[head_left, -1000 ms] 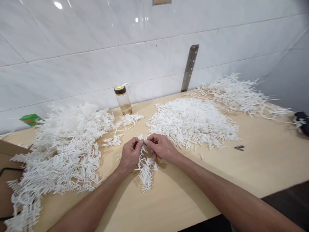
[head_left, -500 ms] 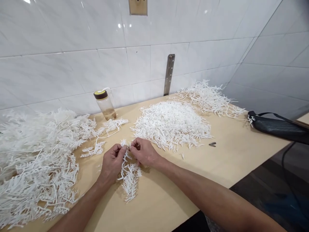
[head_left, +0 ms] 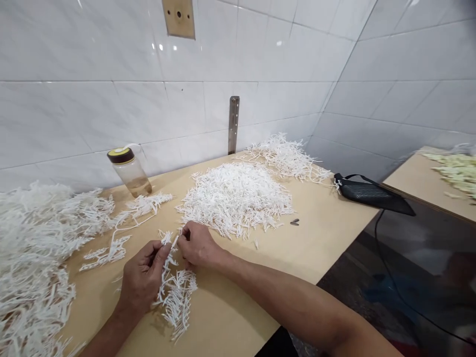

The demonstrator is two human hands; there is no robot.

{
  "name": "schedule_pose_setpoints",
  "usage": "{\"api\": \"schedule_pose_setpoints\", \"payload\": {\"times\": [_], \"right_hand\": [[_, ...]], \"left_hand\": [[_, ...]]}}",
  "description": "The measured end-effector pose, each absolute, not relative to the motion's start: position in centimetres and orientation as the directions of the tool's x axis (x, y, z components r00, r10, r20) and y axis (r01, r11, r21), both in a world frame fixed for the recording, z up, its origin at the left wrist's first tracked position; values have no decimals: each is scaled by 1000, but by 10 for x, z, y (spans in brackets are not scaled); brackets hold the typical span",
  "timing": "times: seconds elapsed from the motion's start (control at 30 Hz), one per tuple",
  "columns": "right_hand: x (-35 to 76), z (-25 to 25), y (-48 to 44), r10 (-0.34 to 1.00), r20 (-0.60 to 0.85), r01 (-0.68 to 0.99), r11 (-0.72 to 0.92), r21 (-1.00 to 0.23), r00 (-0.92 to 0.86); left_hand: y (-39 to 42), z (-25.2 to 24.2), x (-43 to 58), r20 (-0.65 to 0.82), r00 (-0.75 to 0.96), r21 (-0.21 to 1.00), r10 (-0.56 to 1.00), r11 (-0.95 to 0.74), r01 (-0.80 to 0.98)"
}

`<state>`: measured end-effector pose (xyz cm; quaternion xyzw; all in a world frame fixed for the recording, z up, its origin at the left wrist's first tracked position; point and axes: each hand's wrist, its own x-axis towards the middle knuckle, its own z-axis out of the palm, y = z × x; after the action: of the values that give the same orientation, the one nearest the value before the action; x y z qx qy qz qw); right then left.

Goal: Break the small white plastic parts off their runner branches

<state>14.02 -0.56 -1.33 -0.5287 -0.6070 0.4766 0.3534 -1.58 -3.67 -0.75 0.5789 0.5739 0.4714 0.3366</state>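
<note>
My left hand (head_left: pixel 141 275) is closed in a pinch on a strand of white branched plastic sprigs (head_left: pixel 178 300). The strand hangs below the fingers to the tabletop, its many thin prongs spread out. Just to the right, my right hand (head_left: pixel 199 244) has thumb and forefinger pressed together on a small white sprig piece at the strand's upper end. Right behind that hand lies a heap of short loose white sprigs (head_left: pixel 234 198). Left of my left hand is a large tangled pile of white strands (head_left: pixel 33 258).
A bottle with a dark and yellow lid (head_left: pixel 130 171) stands by the tiled wall. More strands (head_left: pixel 286 156) lie at the back right. Small dark clippers (head_left: pixel 294 222) and a black mesh bag (head_left: pixel 372 193) are on the right. Pale green pieces (head_left: pixel 457 171) cover another table.
The view has swung right, bringing the other table into sight. My hands have drawn slightly apart, with a white piece now showing at my right fingertips.
</note>
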Motion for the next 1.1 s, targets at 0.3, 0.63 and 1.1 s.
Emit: {"api": "schedule_pose_setpoints", "payload": {"times": [0.3,0.63,1.1], "right_hand": [[149,-6,-5,957,-96,99,-71,-993,-275],[166,-6,-5,979,72,82,89,-993,-190],[193,5,11,903,428,640,301,-707,49]], "left_hand": [[-30,-15,-14,59,-164,979,985,-25,200],[-34,-20,-12,111,-102,983,989,-95,155],[-39,-11,-8,92,-68,993,993,-87,81]]}}
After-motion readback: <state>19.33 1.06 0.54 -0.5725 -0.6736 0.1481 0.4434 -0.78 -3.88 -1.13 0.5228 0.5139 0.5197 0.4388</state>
